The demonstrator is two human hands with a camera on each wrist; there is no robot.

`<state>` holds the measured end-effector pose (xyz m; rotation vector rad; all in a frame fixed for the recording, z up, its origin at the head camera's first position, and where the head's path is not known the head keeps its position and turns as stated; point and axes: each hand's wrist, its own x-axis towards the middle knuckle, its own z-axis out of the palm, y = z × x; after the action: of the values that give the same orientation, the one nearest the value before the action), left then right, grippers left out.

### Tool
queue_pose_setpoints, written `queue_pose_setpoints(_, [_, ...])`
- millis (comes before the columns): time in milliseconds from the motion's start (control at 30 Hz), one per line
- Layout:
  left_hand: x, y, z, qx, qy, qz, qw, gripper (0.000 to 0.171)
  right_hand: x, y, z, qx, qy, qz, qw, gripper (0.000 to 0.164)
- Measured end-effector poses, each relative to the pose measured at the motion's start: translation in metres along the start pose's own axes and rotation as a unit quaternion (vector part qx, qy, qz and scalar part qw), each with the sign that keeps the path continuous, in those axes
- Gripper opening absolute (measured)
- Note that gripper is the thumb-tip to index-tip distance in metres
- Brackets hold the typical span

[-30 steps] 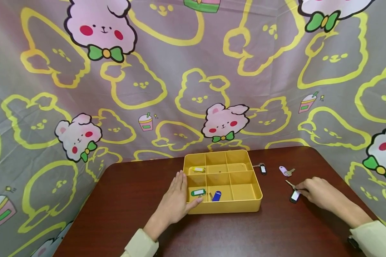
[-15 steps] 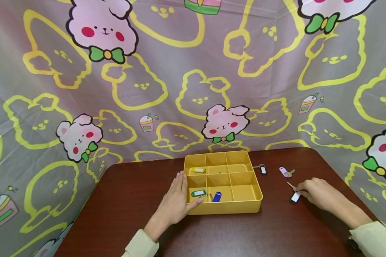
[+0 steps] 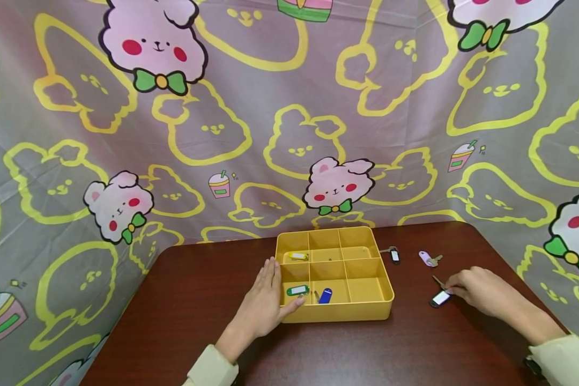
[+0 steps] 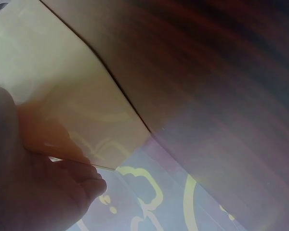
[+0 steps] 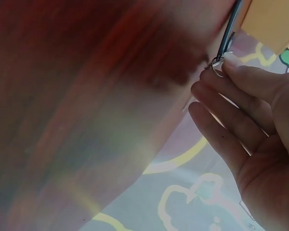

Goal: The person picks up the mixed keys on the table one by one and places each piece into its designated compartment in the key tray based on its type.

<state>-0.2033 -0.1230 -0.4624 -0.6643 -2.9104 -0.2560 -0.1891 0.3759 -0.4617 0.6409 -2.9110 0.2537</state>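
My left hand [image 3: 259, 300] lies with straight fingers along the left wall of a yellow compartment tray [image 3: 340, 312]; its thumb reaches over the front rim. The left wrist view shows those fingers [image 4: 86, 178] against the tray's side. Right of the tray, my right hand [image 3: 482, 292] pinches a key with a black tag [image 3: 440, 298] just at or above the tabletop. In the right wrist view, thumb and index finger hold its metal ring [image 5: 215, 65], other fingers extended. Inside the tray are a yellow tag [image 3: 298, 256], a green tag [image 3: 297, 290] and a blue tag [image 3: 325, 295].
Another key with a black tag [image 3: 394, 255] lies against the tray's right side. Farther right is a key with a pale purple tag [image 3: 425, 258]. A patterned cloth [image 3: 270, 134] hangs behind the dark wooden table [image 3: 188, 300].
The black tag in my right hand has turned and shifted slightly left, its key tilting along. My left hand and the tray stay put.
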Motion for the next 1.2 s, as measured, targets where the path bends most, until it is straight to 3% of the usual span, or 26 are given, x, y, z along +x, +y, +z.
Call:
queue_pose_setpoints(600, [-0.001, 0.000, 0.001, -0.003, -0.004, 0.000, 1.0000, 0.110, 0.003, -0.006, -0.015, 0.008, 0.043, -0.001, 0.999, 0.006])
queue_pose_setpoints(867, [-0.001, 0.001, 0.001, -0.002, -0.001, 0.002, 1.0000, 0.109, 0.004, -0.008, -0.019, 0.013, 0.026, -0.003, 1.000, 0.002])
queue_pose_setpoints(1200, [0.000, 0.000, 0.001, -0.006, -0.001, -0.001, 1.0000, 0.110, 0.006, -0.010, -0.025, 0.022, 0.011, -0.010, 1.000, 0.008])
